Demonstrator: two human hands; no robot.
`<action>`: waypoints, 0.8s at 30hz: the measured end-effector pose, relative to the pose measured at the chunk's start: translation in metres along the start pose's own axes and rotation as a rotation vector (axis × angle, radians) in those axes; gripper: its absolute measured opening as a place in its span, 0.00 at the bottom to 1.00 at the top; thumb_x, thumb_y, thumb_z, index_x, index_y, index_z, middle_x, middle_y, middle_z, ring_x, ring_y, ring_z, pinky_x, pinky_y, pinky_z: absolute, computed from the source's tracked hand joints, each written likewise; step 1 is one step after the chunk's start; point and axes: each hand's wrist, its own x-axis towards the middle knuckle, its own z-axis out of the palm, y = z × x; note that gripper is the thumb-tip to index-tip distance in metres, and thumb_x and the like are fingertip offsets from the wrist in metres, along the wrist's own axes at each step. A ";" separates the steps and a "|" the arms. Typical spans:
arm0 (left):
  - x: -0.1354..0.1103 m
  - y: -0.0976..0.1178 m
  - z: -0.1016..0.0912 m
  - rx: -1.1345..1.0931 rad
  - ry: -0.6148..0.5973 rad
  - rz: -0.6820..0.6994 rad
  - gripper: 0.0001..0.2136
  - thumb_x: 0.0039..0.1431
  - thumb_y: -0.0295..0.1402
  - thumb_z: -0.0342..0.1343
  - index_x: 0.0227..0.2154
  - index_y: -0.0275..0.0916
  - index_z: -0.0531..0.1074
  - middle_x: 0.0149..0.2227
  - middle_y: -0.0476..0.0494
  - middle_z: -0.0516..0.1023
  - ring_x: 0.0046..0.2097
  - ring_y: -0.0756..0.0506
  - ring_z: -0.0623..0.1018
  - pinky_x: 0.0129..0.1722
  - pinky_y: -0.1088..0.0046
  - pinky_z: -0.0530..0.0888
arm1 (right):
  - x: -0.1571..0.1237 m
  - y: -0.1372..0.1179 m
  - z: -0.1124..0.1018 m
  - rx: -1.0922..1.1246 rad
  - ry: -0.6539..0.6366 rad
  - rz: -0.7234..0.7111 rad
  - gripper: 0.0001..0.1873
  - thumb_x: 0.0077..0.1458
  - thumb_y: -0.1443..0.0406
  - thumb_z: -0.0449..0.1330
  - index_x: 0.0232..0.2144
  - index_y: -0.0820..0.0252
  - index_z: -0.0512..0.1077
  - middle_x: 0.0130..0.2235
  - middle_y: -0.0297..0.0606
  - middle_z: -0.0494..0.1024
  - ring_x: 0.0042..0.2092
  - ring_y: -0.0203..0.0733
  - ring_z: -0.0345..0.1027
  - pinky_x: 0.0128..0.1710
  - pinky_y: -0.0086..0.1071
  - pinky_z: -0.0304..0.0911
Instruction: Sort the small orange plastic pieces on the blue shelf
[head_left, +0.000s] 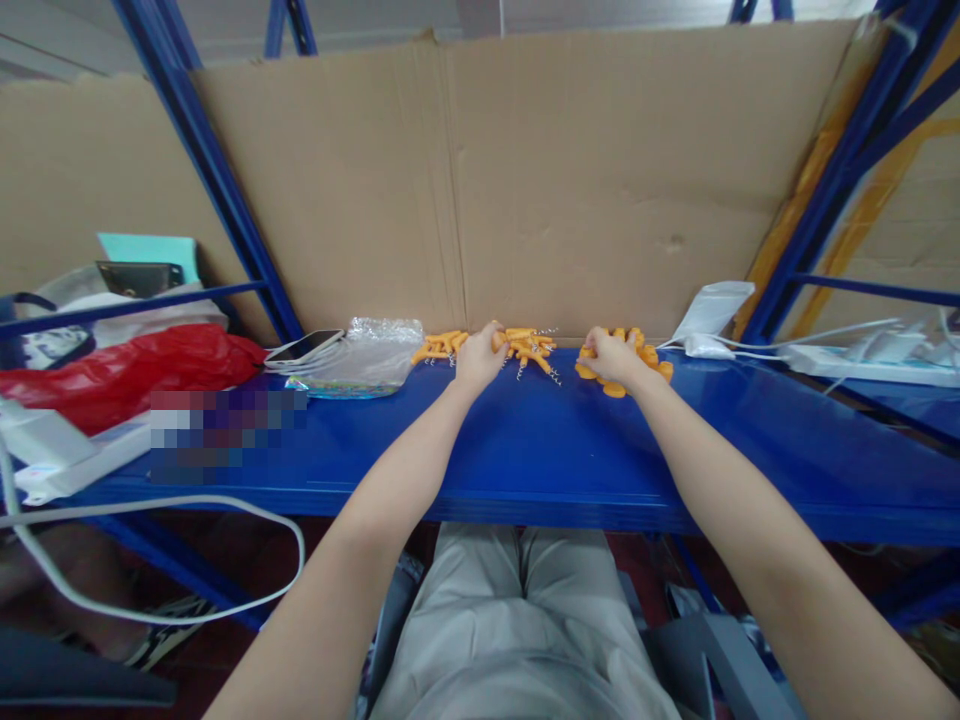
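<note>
My left hand point(481, 357) is closed on an orange plastic piece point(498, 342), over a row of similar pieces. These orange pieces with thin silvery spiral wires point(531, 350) lie along the back of the blue shelf, on both sides of the hand. Over to the right, my right hand point(609, 357) reaches down into a pile of rounded orange pieces point(615, 389), its fingers bent together at the pile's left side. The fingertips are partly hidden, and whatever is between them cannot be made out.
The blue shelf point(555, 450) ends at a cardboard wall point(600, 180). On the left are a clear plastic bag point(367, 360), a phone point(318, 345), a red bag point(150, 370) and a white power strip point(97, 455). White packets point(712, 310) and cables lie right, near blue posts.
</note>
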 end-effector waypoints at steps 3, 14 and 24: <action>0.000 0.000 0.001 0.005 -0.001 0.005 0.14 0.63 0.34 0.54 0.51 0.40 0.72 0.41 0.41 0.82 0.45 0.42 0.81 0.46 0.70 0.72 | 0.000 0.000 -0.001 -0.014 -0.053 0.016 0.09 0.56 0.61 0.60 0.40 0.56 0.71 0.41 0.44 0.81 0.49 0.55 0.72 0.60 0.60 0.46; -0.001 0.002 0.000 0.066 -0.030 -0.003 0.16 0.64 0.34 0.53 0.54 0.41 0.71 0.42 0.41 0.82 0.47 0.41 0.80 0.47 0.69 0.73 | -0.008 -0.011 -0.014 -0.034 -0.090 0.028 0.11 0.60 0.64 0.55 0.37 0.59 0.77 0.43 0.43 0.81 0.52 0.53 0.72 0.62 0.67 0.35; 0.004 -0.001 0.004 0.086 -0.110 0.154 0.17 0.64 0.27 0.49 0.54 0.42 0.72 0.54 0.42 0.78 0.55 0.42 0.77 0.55 0.67 0.72 | -0.010 -0.011 -0.018 -0.050 -0.054 0.007 0.14 0.61 0.65 0.52 0.41 0.59 0.78 0.44 0.45 0.82 0.53 0.53 0.72 0.63 0.69 0.33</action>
